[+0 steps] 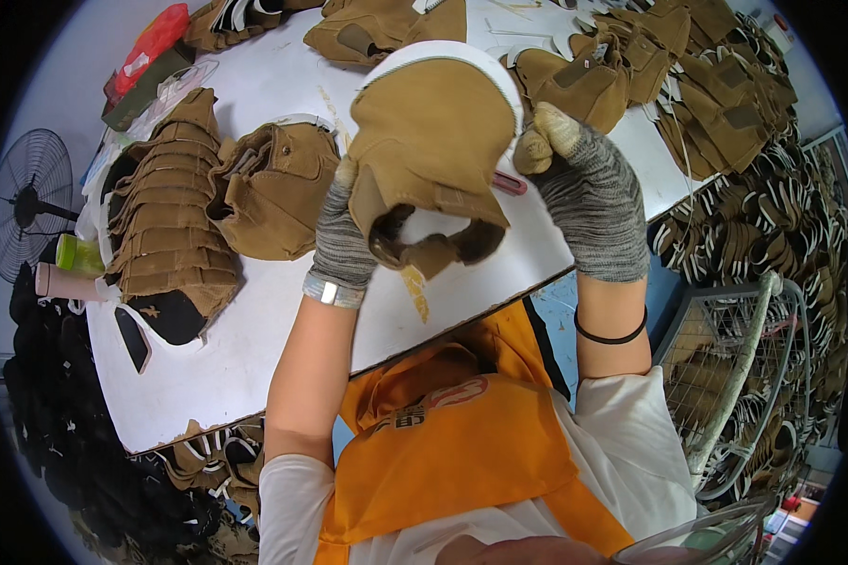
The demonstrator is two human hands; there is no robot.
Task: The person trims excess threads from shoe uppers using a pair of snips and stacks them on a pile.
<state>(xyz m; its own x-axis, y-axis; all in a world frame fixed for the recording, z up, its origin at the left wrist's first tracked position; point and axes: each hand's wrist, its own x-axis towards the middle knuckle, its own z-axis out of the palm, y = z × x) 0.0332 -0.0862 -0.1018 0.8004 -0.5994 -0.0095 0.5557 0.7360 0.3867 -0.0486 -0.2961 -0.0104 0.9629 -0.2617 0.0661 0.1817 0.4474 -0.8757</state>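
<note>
A brown suede shoe upper with a white curved band along its far edge is raised over the white table. Its ankle opening points toward me and shows a dark lining. My left hand, in a grey knit glove, grips the upper's left side. On the other side, my right hand, gloved alike, is closed beside the white band, thumb and fingers drawn together; whatever they pinch, if anything, is too small to make out. Beneath the upper's right side, a pink tool partly shows on the table.
On the white table, a nested row of brown uppers and a single upper lie left. More uppers cover the far side. A fan stands left, a wire cart right, near heaped shoe parts.
</note>
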